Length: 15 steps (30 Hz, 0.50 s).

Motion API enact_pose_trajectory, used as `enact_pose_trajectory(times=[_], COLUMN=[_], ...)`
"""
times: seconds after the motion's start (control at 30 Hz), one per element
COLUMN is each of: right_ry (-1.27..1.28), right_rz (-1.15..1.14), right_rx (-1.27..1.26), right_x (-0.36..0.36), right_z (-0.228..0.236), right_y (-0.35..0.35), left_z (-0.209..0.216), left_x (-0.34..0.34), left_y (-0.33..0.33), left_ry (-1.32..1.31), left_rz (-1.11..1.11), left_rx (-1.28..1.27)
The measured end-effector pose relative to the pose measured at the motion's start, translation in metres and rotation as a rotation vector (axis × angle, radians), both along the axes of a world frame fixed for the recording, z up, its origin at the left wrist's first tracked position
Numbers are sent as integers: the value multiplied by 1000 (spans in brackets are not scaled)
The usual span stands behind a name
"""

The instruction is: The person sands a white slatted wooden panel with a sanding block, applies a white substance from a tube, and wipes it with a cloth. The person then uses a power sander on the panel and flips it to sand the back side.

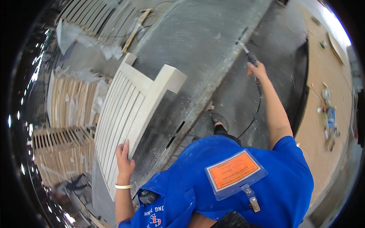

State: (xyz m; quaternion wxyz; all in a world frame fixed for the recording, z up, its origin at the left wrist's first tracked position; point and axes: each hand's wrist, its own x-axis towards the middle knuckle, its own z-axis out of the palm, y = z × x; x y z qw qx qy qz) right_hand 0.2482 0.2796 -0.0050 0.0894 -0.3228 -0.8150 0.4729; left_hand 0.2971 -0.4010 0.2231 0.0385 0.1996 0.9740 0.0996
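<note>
A pale slatted wooden frame [142,102], shaped like a bench back with short legs at its far end, rests tilted on the grey worktable [197,38]. My left hand [124,161] grips its near side rail, fingers over the face and thumb along the edge. Out to the far right, my right hand [258,71] is wrapped round an air blow gun [251,57] with a long metal nozzle and an orange part by the grip. The nozzle points away from me, over the table's edge and apart from the frame. A dark hose [255,114] trails down from the gun.
Stacks of slatted wooden parts [72,98] with plastic sheeting stand left of the table. At right, a brown board-topped table [315,125] bears small items, among them a blue roll [330,117]. My foot [219,121] shows on the floor beside the worktable.
</note>
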Motion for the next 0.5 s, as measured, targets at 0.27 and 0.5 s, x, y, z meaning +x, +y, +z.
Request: enact_pose_trajectory(times=[0.27,0.5], right_ry=[137,-78], right_rz=[-183,-67], right_rx=[-16,-40], right_x=[-169,-206], right_z=[-98,-103], right_y=[107,112], left_z=[-72,-113], left_x=[19,29], left_y=[45,49], left_ry=[-82,-97], left_rz=[52,93], left_rx=[-137,-158])
